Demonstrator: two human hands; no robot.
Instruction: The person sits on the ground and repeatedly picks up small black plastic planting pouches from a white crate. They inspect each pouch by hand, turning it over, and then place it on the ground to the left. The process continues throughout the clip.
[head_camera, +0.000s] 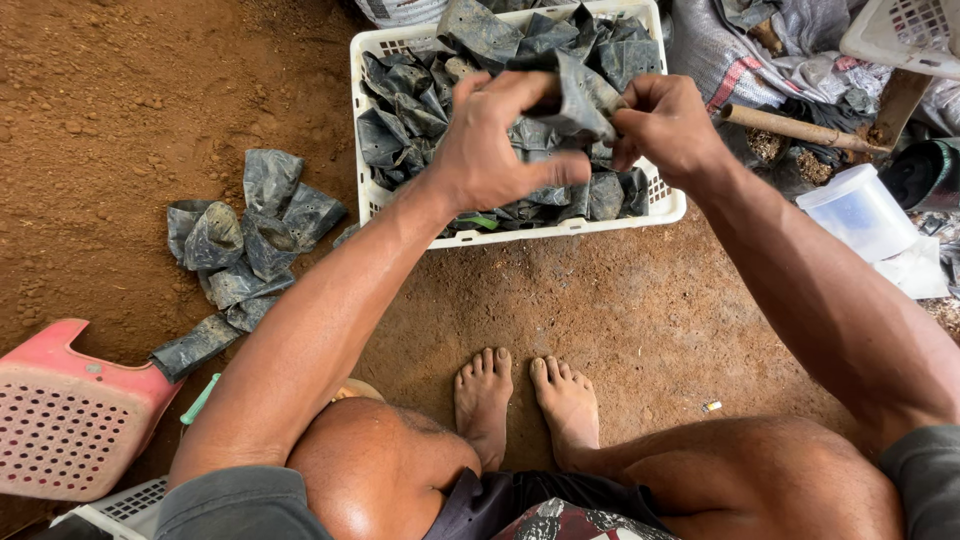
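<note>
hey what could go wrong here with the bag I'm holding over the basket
Both hands, left hand and right hand, pull on one dusty black plastic bag; the thin plastic might tear. If it slips, it would likely land in the white basket among the other bags, or on the dirt near the bare feet.

Planting bag (578, 100): thin dark plastic film, dusty, matt, creased. Crate (368, 190): white moulded plastic, perforated walls, soiled. Loose bags (245, 245) on the ground: the same crumpled film, soil-smeared. Ground (120, 100): reddish-brown earth, rough, crumbly. Stool (70, 420): pink perforated plastic, dull. Tub (855, 210): translucent white plastic, smooth. Stick (790, 127): rough wood.
</note>
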